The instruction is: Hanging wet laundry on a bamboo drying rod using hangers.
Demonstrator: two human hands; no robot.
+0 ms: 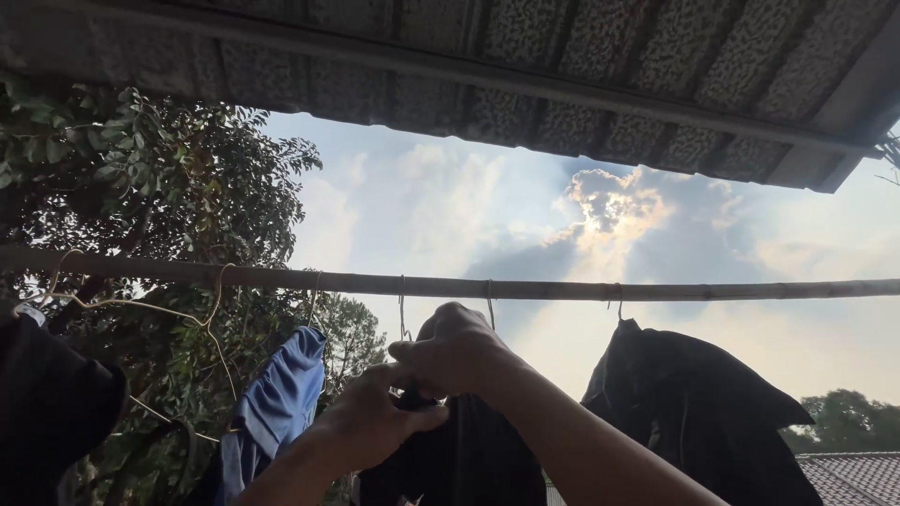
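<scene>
A long bamboo pole [562, 288] runs across the view under a roof edge, with clothes hung from it on wire hangers. My left hand [370, 422] and my right hand [455, 351] meet just below the pole, both gripping the top of a dark garment [469, 454] that hangs between them. My right hand sits higher, near a hanger hook [489, 305] looped over the pole. Most of the garment's lower part is cut off by the frame's bottom edge.
A blue garment [277, 403] hangs to the left, a black one [703, 403] to the right, another dark one [52, 403] at far left. A corrugated roof [562, 66] overhangs above. Tree branches [159, 187] crowd the left; a tiled rooftop [853, 473] lies low right.
</scene>
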